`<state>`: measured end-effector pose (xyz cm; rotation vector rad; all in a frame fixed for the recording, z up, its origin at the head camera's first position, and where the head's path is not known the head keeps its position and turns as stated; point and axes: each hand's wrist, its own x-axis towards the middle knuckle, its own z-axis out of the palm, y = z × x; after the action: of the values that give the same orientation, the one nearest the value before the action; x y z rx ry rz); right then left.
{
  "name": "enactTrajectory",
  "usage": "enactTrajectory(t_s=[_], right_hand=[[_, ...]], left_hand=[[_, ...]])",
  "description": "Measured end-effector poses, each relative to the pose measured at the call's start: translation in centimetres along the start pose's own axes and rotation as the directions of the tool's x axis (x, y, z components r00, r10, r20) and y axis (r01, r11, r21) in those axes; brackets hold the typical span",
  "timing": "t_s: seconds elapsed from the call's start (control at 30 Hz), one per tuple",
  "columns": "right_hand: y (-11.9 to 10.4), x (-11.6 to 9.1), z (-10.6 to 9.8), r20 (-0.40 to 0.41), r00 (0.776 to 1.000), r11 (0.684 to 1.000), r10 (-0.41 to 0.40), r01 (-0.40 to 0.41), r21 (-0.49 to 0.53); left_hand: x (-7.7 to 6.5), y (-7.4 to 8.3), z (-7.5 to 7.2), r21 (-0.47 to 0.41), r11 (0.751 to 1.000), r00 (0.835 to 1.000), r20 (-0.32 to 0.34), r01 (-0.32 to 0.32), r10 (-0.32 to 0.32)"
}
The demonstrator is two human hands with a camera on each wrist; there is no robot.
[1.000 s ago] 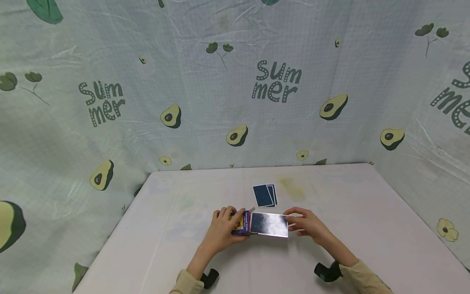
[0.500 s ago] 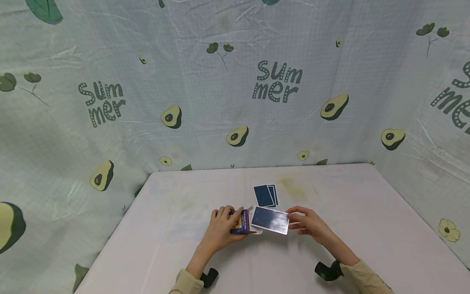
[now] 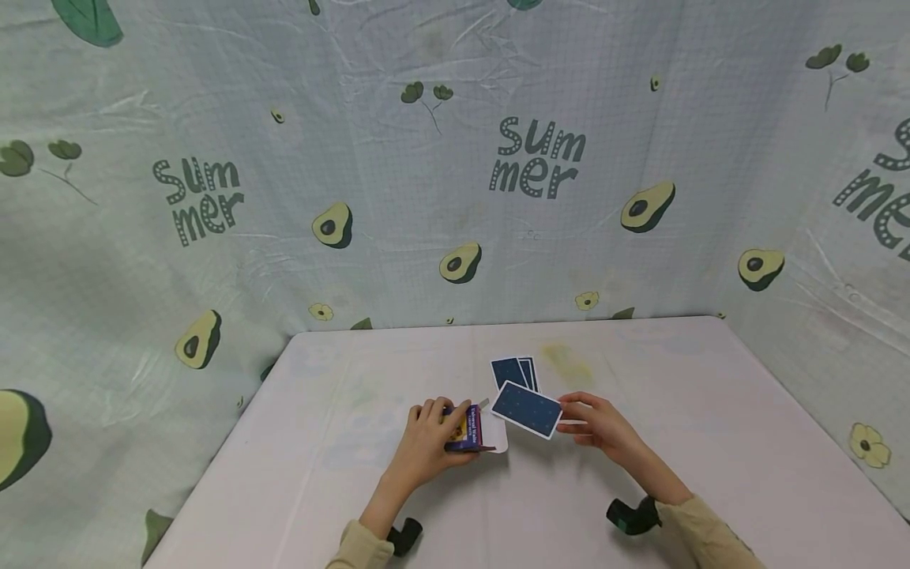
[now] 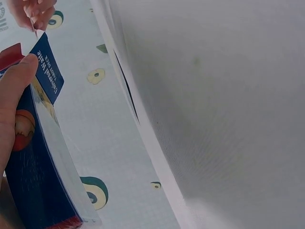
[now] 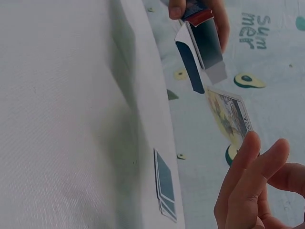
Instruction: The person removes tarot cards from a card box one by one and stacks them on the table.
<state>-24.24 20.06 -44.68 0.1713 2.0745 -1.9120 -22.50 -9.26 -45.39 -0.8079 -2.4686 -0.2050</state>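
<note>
My left hand (image 3: 429, 442) grips a blue and purple tarot card box (image 3: 474, 428) marked "Universal Waite", with its open end and white flap (image 3: 495, 435) towards the right. My right hand (image 3: 596, 425) pinches a tarot card (image 3: 528, 409) by its right end, with the dark blue back up in the head view. A picture face of this card (image 5: 232, 113) shows in the right wrist view, just off the box mouth. Several blue-backed cards (image 3: 506, 371) lie fanned on the table behind, partly covered by the held card. In the left wrist view, the thumb presses on the box (image 4: 35, 176).
The white-covered table (image 3: 370, 411) extends around both hands. Behind it and at its sides hangs a pale sheet (image 3: 384, 261) printed with avocados. A dark wrist camera (image 3: 633, 518) is strapped at each wrist.
The held card has moved from the box mouth up and away, tilting so its left end overlaps the cards on the table. The box flap now shows; the left hand has hardly moved.
</note>
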Motion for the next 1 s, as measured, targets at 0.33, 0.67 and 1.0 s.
enactTrajectory(t_s=[0.33,0.67,1.0], right_hand=[[-0.4,0.5,0.1,0.006,1.0,0.997,0.005,-0.005,0.079],[-0.6,1.4,0.6,-0.015,1.0,0.992,0.005,-0.003,0.123],[-0.5,2.8,0.8,-0.069,0.997,0.982,0.031,-0.018,0.188]], left_hand=[[0.0,-0.1,-0.2,-0.001,1.0,1.0,0.018,0.017,-0.017],[0.0,0.0,-0.3,0.002,1.0,0.999,0.032,0.014,-0.014],[0.1,0.0,-0.3,-0.024,0.999,0.999,0.037,0.024,-0.023]])
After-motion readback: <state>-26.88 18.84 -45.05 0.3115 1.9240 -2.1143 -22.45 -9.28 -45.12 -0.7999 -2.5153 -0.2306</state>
